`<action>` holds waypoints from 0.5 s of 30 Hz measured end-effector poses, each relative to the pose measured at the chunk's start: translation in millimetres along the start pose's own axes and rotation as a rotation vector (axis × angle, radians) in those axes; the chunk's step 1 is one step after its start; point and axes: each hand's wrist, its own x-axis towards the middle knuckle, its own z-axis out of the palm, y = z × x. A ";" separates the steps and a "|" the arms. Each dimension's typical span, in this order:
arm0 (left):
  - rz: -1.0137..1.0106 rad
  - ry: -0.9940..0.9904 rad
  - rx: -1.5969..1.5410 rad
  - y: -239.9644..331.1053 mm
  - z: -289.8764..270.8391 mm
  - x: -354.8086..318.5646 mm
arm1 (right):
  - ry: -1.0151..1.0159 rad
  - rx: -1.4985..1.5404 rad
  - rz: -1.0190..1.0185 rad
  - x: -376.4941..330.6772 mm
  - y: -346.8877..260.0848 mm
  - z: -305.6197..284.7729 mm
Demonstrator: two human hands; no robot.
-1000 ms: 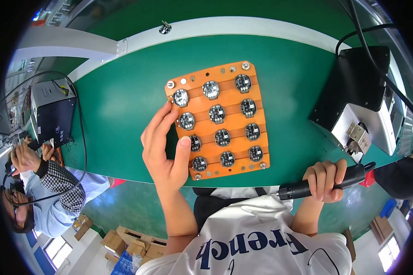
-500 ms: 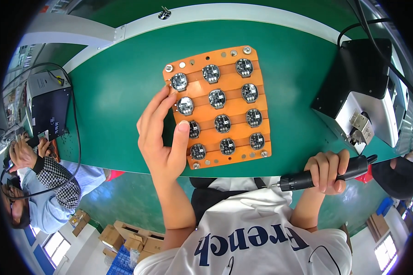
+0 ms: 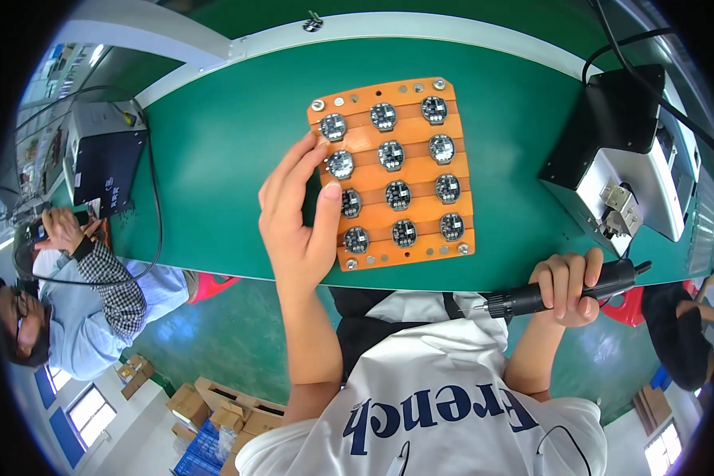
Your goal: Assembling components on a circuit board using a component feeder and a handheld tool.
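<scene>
An orange tray (image 3: 415, 131) lies on the green bench top, carrying several round black circuit boards (image 3: 397, 194) in rows. Along the tray's left edge rests my left hand (image 3: 297, 218), its thumb apart from the fingers. The fingertips touch the edge near the upper left boards, and the thumb tip lies beside a lower one, partly covering it. My right hand (image 3: 565, 287) is wrapped round a black electric screwdriver (image 3: 615, 279) at the bench's near edge. Its thin bit points left, away from the tray and over my lap.
A black and silver machine (image 3: 603, 151) with a metal connector stands at the right of the bench. Another dark box (image 3: 95, 163) with a looping cable is at the left, near a co-worker's hands (image 3: 62, 230). A small round part (image 3: 313, 24) sits on the white back rail.
The whole view has shifted slightly, so the tray and the left-hand box appear farther right. My left hand stays at the tray's edge, and my right hand still grips the screwdriver.
</scene>
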 end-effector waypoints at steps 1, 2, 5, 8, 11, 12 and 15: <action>-0.008 -0.001 -0.008 -0.6 0.9 -0.7 | -0.005 0.009 0.005 0.0 0.7 -1.3; -0.001 0.001 -0.015 3.7 -0.7 1.0 | -0.006 -0.004 -0.003 0.5 -1.9 1.1; 0.102 -0.099 -0.034 10.8 -12.1 2.6 | -0.021 -0.016 -0.012 1.4 -7.3 4.3; 0.102 -0.136 0.011 13.1 -16.3 -0.1 | -0.033 -0.014 0.001 1.9 -4.5 3.1; 0.049 -0.132 0.013 18.6 -15.4 -5.7 | -0.047 -0.014 0.006 1.2 -5.4 2.2; 0.011 -0.119 -0.006 22.0 -15.3 -9.4 | -0.047 -0.021 0.009 0.0 -5.9 1.0; 0.090 -0.138 0.119 45.3 -14.0 -35.6 | -0.057 -0.012 -0.001 -5.0 -7.8 -5.1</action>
